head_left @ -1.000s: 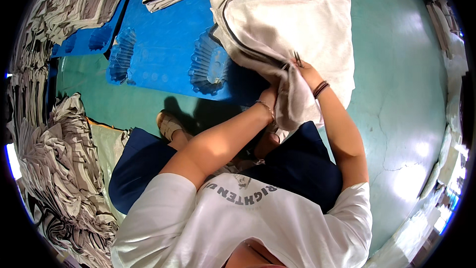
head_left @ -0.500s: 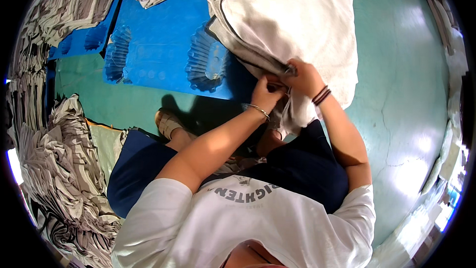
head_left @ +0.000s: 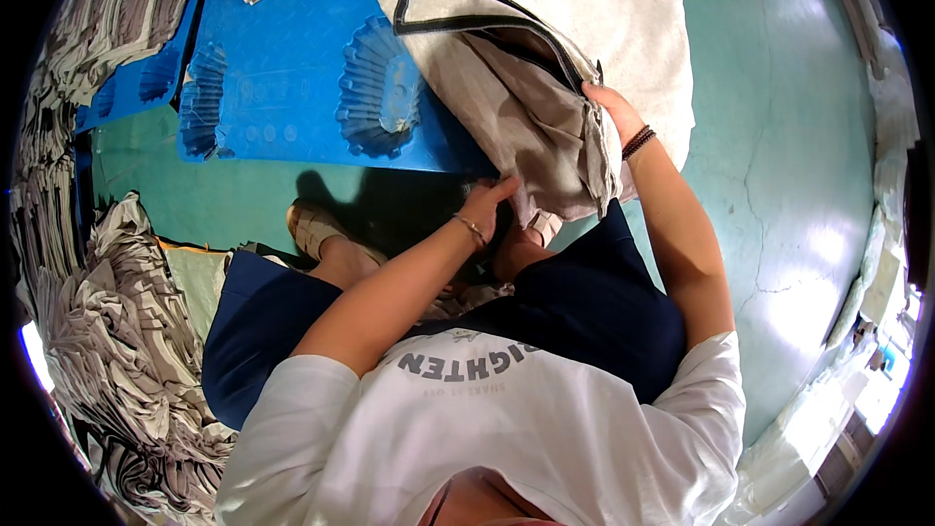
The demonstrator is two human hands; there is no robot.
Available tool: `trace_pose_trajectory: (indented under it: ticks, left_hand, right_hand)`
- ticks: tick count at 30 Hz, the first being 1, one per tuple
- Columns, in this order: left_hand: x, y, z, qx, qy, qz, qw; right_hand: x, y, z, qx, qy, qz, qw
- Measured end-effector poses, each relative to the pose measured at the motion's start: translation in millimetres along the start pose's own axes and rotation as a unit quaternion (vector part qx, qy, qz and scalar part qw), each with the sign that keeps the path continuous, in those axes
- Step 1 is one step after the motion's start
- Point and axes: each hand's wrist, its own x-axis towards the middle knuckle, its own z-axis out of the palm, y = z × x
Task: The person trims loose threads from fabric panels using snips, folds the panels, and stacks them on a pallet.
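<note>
A beige fabric cover (head_left: 555, 127) with a black strip along its edges lies in front of me, its near part folded and hanging down by my feet. My right hand (head_left: 616, 115) is closed on its right edge, thumb on top, where the black strip ends. At the lower left edge, my left hand (head_left: 489, 201) pinches the hanging cloth; part of its fingers are hidden. Beneath the folded part spreads a smooth, pale layer of cloth (head_left: 633, 10), and I cannot tell whether it is the same piece.
A blue plastic pallet (head_left: 282, 68) with ribbed recesses lies at the far left. Folded cloth stacks (head_left: 127, 19) stand beyond it, and a crumpled cloth heap (head_left: 127, 321) lies at my left. Green floor (head_left: 760, 136) extends right, past which wrapped bundles (head_left: 799, 438) line the edge.
My hands have moved apart, the left one down and leftward, the right one slightly up. The cover's near part has been opened out, and more of its black strip shows.
</note>
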Motion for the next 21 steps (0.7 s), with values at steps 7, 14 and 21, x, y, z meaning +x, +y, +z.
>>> trace_pose_trajectory:
  ticks: [7,14,21]
  left_hand:
    - [-49.0,36.4,13.1,-0.049,-0.150,-0.231,0.960]
    - [-10.9,55.5,-46.4,0.156,-0.092,-0.165,0.970]
    - [-6.9,36.4,-10.4,0.010,0.049,-0.147,0.988]
  right_hand:
    - [-18.0,-7.4,21.8,0.103,-0.030,0.063,0.992]
    - [7.0,11.8,-11.6,0.039,-0.048,0.046,0.997]
    - [-7.9,16.3,15.0,-0.126,-0.022,-0.032,0.991]
